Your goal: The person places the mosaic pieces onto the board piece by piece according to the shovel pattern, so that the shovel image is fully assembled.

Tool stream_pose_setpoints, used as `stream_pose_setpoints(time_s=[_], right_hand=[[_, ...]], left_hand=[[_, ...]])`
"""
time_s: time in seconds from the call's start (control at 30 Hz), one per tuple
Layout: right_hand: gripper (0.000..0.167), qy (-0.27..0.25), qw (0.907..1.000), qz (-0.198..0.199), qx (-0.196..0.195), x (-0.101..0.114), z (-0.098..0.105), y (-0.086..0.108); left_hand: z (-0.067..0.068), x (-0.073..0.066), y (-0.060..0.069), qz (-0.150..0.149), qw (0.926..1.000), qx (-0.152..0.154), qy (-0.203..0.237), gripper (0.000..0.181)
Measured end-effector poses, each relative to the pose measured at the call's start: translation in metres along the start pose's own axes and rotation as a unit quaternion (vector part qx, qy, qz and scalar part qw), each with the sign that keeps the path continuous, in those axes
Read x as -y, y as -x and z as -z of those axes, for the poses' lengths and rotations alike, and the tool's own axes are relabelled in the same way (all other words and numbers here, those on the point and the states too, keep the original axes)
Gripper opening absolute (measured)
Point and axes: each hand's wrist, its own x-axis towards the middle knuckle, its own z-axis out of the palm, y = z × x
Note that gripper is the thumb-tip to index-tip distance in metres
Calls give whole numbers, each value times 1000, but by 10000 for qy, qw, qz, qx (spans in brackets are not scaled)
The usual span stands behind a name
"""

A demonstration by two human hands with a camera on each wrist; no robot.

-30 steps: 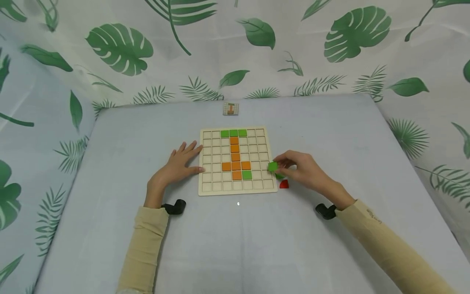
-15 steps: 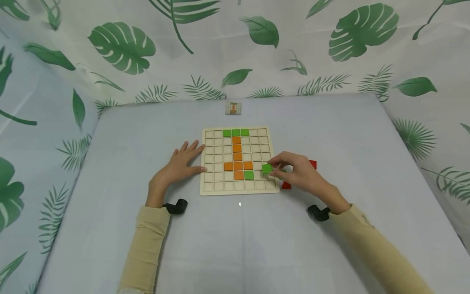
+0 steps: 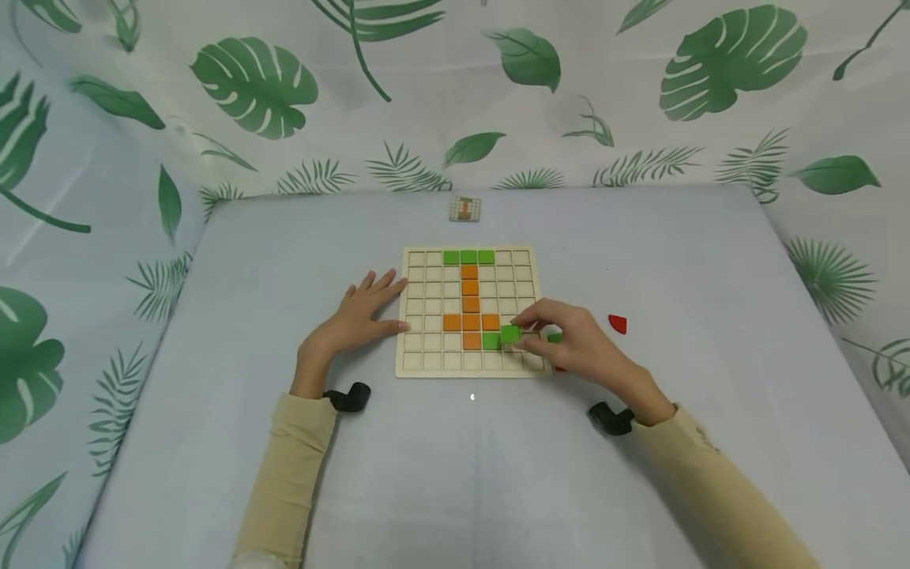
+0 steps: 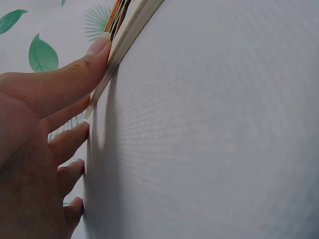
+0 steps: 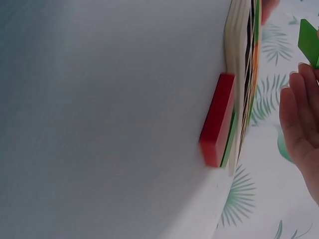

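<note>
A pale wooden grid board [image 3: 426,362] lies flat on the table. Green tiles [image 3: 468,258] fill three cells of its far row, and several orange tiles [image 3: 471,304] run down the middle with a short crossbar. One green tile [image 3: 491,341] sits right of the nearest orange one. My right hand [image 3: 579,340] pinches another green tile [image 3: 509,334] between thumb and fingers, tilted above the board just right of that tile; the right wrist view shows this pinched tile at its edge. With fingers spread, my left hand [image 3: 351,316] touches the board's left edge with thumb and forefinger.
A small pattern card [image 3: 465,209] lies beyond the board. Right of the board are a red piece with a curved side [image 3: 618,324], a partly hidden green piece [image 3: 554,337] and another red piece [image 5: 218,119]. A leaf-print cloth hangs behind the table.
My right hand has carried the green tile leftward from the board's right edge to over its cells. The red piece at right has come into sight. My left hand stays at the board's edge.
</note>
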Motion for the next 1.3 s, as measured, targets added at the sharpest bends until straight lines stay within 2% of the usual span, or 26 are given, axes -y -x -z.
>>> stream_pose_setpoints(time_s=[0.37,0.6,0.8,1.3], right_hand=[[27,-152,9994,40,319,12,-10,-7],[28,-210,9985,226,442,19,-15,-12],[27,-125,9977,225,621,25,-21,-15],[25,-60,9951,-451,878,35,-38,-19]], left_hand=[[1,0,0,-42,9998,181,-101,87],[2,1,1,-38,9998,169,-116,88],[2,0,0,-8,9998,150,-92,88],[2,0,-2,117,9997,176,-150,91]])
